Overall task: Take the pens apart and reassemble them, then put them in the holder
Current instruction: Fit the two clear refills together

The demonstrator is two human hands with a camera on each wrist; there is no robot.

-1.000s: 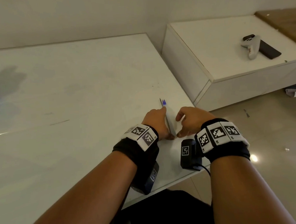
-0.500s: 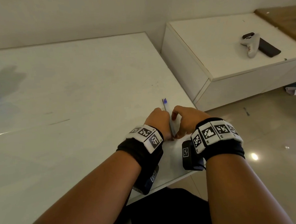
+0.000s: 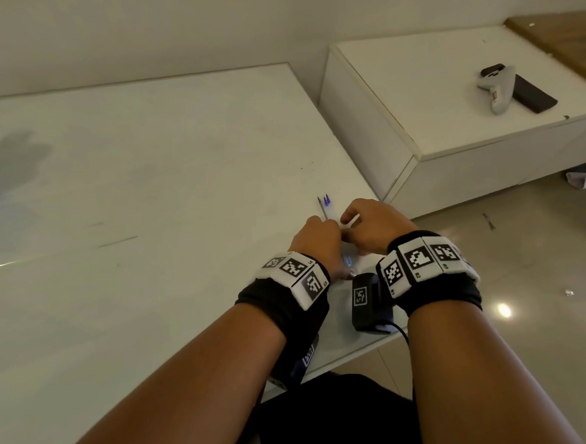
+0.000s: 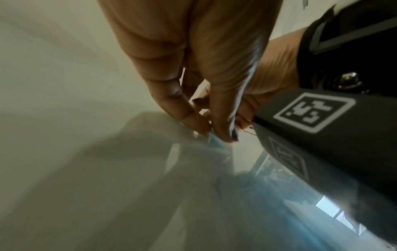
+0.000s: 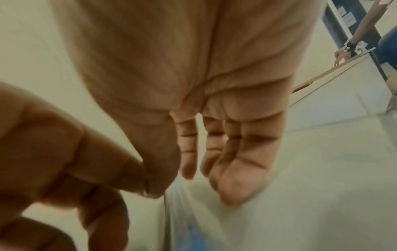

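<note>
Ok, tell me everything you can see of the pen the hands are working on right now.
The pen looks like a thin, clear plastic stick type with small blue parts at its far tip. It lies near the right edge of the white table, pointing away from the person. The left hand pinches it; the right hand holds a pale piece beside it. Its middle is hidden, and the wrist views are too blurred to add detail.

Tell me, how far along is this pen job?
Early, it seems. Pen parts lie on the white table just beyond the hands, so some taking apart looks done. The left hand and right hand are pinching pieces close together; the right holds a thin white piece. No holder is in view, so reassembly and storing remain.
</note>
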